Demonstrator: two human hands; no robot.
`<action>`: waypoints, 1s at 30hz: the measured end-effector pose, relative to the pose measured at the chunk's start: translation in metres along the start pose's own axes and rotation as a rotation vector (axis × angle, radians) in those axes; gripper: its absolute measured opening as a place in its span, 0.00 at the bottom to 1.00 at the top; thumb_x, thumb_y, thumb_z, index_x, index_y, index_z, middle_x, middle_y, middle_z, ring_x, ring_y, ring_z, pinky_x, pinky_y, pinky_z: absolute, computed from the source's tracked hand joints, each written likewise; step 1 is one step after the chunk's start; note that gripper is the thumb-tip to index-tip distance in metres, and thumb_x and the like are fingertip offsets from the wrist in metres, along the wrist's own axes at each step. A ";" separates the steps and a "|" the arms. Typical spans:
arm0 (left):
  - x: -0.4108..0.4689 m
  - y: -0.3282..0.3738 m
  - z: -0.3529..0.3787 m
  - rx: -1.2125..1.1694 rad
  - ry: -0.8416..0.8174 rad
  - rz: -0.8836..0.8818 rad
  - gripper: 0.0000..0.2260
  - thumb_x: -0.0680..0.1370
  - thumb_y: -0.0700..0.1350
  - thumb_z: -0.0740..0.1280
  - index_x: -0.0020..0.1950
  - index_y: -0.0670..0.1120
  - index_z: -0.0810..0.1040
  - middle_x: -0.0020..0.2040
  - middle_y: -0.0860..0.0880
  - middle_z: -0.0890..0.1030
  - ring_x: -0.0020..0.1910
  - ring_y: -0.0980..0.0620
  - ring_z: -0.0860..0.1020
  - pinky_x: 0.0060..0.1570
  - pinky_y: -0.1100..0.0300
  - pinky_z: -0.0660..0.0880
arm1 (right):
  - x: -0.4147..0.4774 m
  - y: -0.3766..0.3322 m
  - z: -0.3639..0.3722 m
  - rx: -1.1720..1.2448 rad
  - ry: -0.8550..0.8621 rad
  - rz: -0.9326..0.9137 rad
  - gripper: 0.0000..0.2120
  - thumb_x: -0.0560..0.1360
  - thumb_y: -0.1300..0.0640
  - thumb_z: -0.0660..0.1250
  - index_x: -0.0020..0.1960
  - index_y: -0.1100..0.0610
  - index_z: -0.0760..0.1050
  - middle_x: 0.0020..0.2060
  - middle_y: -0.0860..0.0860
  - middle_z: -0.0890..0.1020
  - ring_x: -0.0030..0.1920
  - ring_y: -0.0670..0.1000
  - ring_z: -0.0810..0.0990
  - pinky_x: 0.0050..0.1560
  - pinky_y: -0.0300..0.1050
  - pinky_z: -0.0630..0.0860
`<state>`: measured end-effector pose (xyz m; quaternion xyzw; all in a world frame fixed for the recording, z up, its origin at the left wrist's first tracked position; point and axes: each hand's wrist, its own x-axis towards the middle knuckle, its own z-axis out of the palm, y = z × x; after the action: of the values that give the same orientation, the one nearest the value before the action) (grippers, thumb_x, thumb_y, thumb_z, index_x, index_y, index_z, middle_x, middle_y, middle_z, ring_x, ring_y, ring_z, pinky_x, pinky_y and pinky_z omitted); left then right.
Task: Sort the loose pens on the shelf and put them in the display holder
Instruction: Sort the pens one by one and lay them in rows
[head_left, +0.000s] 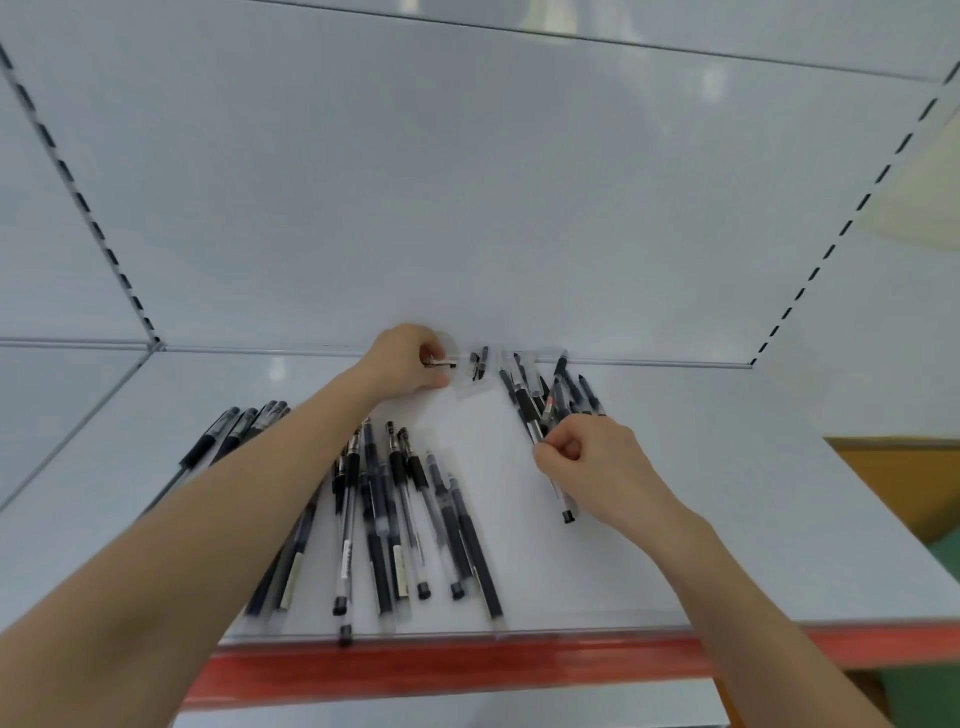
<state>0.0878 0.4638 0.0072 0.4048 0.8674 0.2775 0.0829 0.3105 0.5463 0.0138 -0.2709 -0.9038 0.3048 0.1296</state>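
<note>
Both forearms rise from the bottom corners toward mid-frame, over the red front strip (467, 670) of the white shelf (727, 519). At left centre a few black pens (234, 426) lie half hidden under the left arm. A wider spread of loose pens (395, 499), clear barrels with black caps and grips, fans across lower centre, one end overhanging the front edge. By the back wall, centre, the left hand (410, 364) curls round one pen (441, 361) beside the clear holder (480, 374), which contains a couple of black pens. Further right lies a heap of pens (558, 395); the right hand (587, 457) pinches one from it. White shelf surface shows between the groups and runs wide rightward.
</note>
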 end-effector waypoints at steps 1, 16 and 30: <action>-0.002 0.000 0.000 -0.027 0.013 -0.003 0.14 0.71 0.40 0.72 0.54 0.38 0.78 0.54 0.41 0.79 0.53 0.44 0.76 0.49 0.63 0.68 | 0.000 0.000 0.000 -0.006 0.002 -0.001 0.07 0.74 0.55 0.63 0.37 0.52 0.72 0.27 0.43 0.73 0.30 0.41 0.71 0.32 0.31 0.65; -0.083 0.052 -0.054 -0.948 0.094 0.087 0.10 0.79 0.37 0.60 0.44 0.45 0.79 0.37 0.51 0.77 0.33 0.60 0.75 0.43 0.67 0.76 | -0.039 -0.032 -0.027 0.381 0.176 -0.195 0.09 0.74 0.60 0.64 0.35 0.55 0.73 0.22 0.47 0.66 0.24 0.44 0.62 0.25 0.30 0.60; -0.115 0.047 -0.070 -1.005 0.144 0.104 0.06 0.76 0.34 0.64 0.43 0.43 0.76 0.37 0.46 0.77 0.32 0.58 0.76 0.38 0.69 0.75 | -0.055 -0.051 -0.021 0.366 0.152 -0.328 0.06 0.73 0.52 0.66 0.37 0.50 0.74 0.25 0.57 0.70 0.25 0.46 0.65 0.26 0.34 0.62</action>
<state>0.1686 0.3727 0.0814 0.3374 0.6090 0.6913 0.1936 0.3426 0.4915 0.0575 -0.1150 -0.8531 0.4171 0.2916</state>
